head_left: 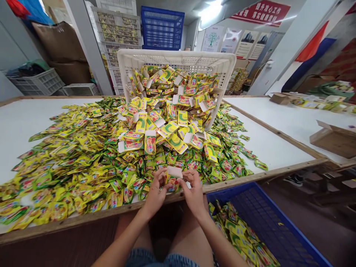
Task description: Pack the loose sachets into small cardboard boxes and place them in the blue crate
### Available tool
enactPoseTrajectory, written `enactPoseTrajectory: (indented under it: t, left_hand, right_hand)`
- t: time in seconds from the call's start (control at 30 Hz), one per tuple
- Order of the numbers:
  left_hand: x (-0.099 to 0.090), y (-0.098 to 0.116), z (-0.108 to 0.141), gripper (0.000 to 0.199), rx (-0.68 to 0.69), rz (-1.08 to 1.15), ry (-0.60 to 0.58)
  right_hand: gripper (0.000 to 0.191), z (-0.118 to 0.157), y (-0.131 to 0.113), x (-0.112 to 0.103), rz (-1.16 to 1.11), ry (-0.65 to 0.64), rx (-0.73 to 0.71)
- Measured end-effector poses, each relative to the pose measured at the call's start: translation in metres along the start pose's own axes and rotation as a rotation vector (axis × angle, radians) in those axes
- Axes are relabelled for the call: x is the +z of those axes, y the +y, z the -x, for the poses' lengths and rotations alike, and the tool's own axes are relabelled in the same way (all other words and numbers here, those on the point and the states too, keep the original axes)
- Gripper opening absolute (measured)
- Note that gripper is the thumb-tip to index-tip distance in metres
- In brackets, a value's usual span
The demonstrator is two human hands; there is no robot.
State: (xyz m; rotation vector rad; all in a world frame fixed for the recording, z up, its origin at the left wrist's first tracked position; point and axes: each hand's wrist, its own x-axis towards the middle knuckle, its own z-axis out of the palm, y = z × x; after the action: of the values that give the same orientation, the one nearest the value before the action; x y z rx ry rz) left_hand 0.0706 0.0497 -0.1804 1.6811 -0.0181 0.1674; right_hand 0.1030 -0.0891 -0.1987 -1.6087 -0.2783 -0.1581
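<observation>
At the table's front edge, my left hand (pixel 156 191) and my right hand (pixel 193 190) hold one small yellow and red box (pixel 172 180) between them, its pale flap raised. My fingers are bent around its two sides. Beyond the hands lie many green and yellow packets (pixel 91 148), spread over the white tabletop. A white basket (pixel 178 54) lies on its side at the back of the pile, with small yellow boxes (pixel 150 142) spilling out of it, several with open flaps.
Below the table edge at right stands a blue crate (pixel 274 215) with yellow boxes in it. A brown carton (pixel 335 139) rests on the right table. Stacked white crates (pixel 118 27) and a blue crate stand behind.
</observation>
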Motion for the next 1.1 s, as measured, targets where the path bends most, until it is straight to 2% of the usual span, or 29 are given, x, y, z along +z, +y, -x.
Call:
enactPoseTrajectory:
  t: [0.1,0.23,0.37,0.43,0.53,0.67,0.77,0.83,0.93,1.1]
  left_hand:
    - [-0.002,-0.007,0.0,0.041,-0.009,-0.081,-0.006]
    - [-0.007,-0.012,-0.005,0.032,-0.007,-0.18,-0.053]
    - [-0.012,-0.008,-0.01,0.032,0.037,-0.199,-0.054]
    - [-0.015,-0.005,-0.011,0.031,0.077,-0.239,-0.016]
    - [-0.016,-0.004,-0.008,0.029,0.087,-0.266,0.025]
    - [-0.012,-0.004,-0.002,0.029,0.109,-0.211,0.082]
    - [-0.011,-0.001,-0.001,0.031,0.136,-0.186,0.132]
    - [-0.013,0.003,-0.001,0.024,0.171,-0.259,0.103]
    - [-0.015,0.009,-0.002,0.011,0.207,-0.349,0.069]
    - [-0.012,0.013,-0.001,0.01,0.191,-0.377,0.114]
  right_hand:
    - [0.014,0.001,0.006,0.001,0.083,-0.032,-0.044]
    - [0.024,-0.006,0.007,-0.006,0.19,-0.225,-0.156]
    - [0.03,-0.012,0.004,-0.009,0.154,-0.348,-0.185]
    - [0.028,-0.012,0.004,-0.007,0.138,-0.327,-0.177]
    - [0.022,-0.009,0.006,-0.003,0.154,-0.222,-0.153]
    - [0.017,-0.007,0.007,0.002,0.164,-0.171,-0.201]
    - [0.018,-0.008,0.007,0.004,0.143,-0.098,-0.183]
    - [0.021,-0.009,0.006,0.004,0.141,-0.113,-0.188]
    - [0.019,-0.01,0.004,0.002,0.15,-0.204,-0.233]
    - [0.014,-0.009,0.002,0.001,0.154,-0.2,-0.229]
